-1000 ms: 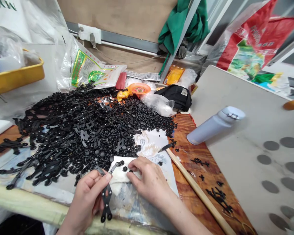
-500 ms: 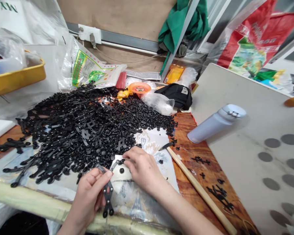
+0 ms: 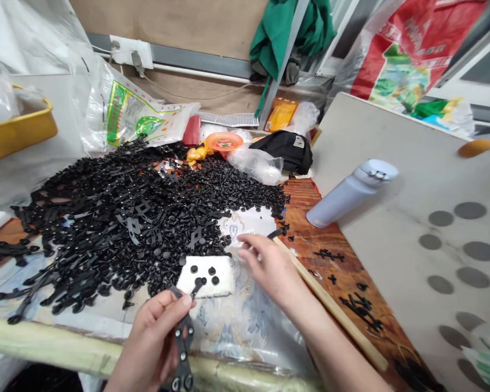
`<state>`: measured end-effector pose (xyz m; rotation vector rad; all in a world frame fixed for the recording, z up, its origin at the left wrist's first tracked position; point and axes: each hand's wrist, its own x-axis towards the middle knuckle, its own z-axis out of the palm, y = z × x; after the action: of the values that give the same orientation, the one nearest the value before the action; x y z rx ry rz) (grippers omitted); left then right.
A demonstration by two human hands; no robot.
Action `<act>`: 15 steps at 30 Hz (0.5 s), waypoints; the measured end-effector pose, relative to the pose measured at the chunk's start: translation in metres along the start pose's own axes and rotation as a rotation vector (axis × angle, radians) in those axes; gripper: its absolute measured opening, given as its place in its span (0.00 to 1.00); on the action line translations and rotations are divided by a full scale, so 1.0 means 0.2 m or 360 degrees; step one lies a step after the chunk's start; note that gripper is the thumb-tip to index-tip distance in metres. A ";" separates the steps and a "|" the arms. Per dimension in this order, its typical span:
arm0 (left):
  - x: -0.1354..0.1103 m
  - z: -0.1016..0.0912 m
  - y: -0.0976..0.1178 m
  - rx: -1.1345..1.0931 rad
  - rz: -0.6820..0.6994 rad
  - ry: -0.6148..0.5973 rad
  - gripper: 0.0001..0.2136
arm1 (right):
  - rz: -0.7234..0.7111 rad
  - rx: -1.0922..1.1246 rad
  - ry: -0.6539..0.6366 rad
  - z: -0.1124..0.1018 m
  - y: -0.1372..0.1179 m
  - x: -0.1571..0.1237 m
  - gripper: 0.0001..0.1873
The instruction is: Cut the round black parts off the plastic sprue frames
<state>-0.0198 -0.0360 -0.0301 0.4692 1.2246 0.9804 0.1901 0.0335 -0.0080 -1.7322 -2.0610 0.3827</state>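
My left hand (image 3: 153,332) pinches a black jointed linkage (image 3: 183,348) of crossed flat links with round ends. Part of it hangs below my fingers, and one end reaches up to the white pad (image 3: 224,267), where it meets a black round-headed rivet (image 3: 203,281). Several more such black rivets stand on the pad. To the right of the pad is my right hand (image 3: 271,267), its fingers bent and apart, with nothing visible in them. A big heap of black links and rivets (image 3: 118,207) lies just beyond the pad.
A wooden stick (image 3: 335,305) lies along the right side, near small black parts (image 3: 361,313). Behind it a lilac bottle (image 3: 343,198) stands by a grey board (image 3: 408,179). An orange plate (image 3: 224,141) and black pouch (image 3: 288,152) sit behind the heap; a yellow bin (image 3: 20,130) is left.
My right hand has moved right, off the pad, uncovering the rivets on it. My left hand has shifted slightly, with the linkage end now at a rivet. The whole view has shifted a little.
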 end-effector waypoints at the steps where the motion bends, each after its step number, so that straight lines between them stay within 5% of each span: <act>1: -0.01 0.02 -0.01 -0.0077 -0.0035 0.0007 0.15 | 0.0132 -0.0171 0.0042 -0.03 0.06 -0.01 0.12; 6: 0.00 0.10 -0.03 -0.0131 -0.0101 0.0104 0.13 | 0.0669 -0.0660 0.0030 -0.08 0.30 -0.07 0.13; 15: 0.04 0.14 -0.06 -0.0127 -0.0005 0.0252 0.17 | 0.0837 -0.0556 -0.0043 -0.06 0.34 -0.06 0.08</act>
<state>0.0104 -0.0310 -0.0347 0.3312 1.3218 1.0756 0.2551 0.0339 -0.0311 -2.4957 -1.7383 0.2017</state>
